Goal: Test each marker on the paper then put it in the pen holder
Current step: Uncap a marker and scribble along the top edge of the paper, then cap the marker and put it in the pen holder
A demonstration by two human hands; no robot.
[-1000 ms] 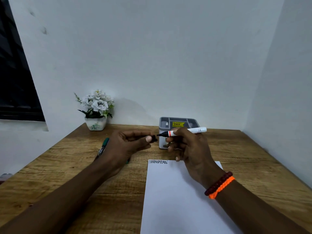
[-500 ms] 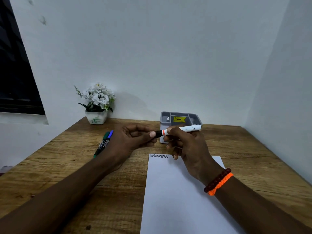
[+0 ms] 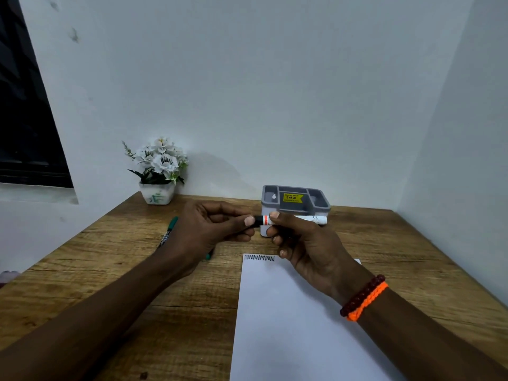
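Pinching one white marker (image 3: 298, 219) between them, both hands (image 3: 209, 229) (image 3: 305, 243), green marker (image 3: 170, 229) half hidden behind the left

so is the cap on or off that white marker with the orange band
On. The black cap sits flush against the orange band of the white marker; no tip shows. The left hand pinches the cap, the right hand grips the barrel.

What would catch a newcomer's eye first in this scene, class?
Two hands meet mid-table on a white marker: the left hand pinches its black cap end, the right hand grips the barrel. Just behind stands the grey pen holder with a yellow sticker. In front lies the paper, a black scribble at its top edge.
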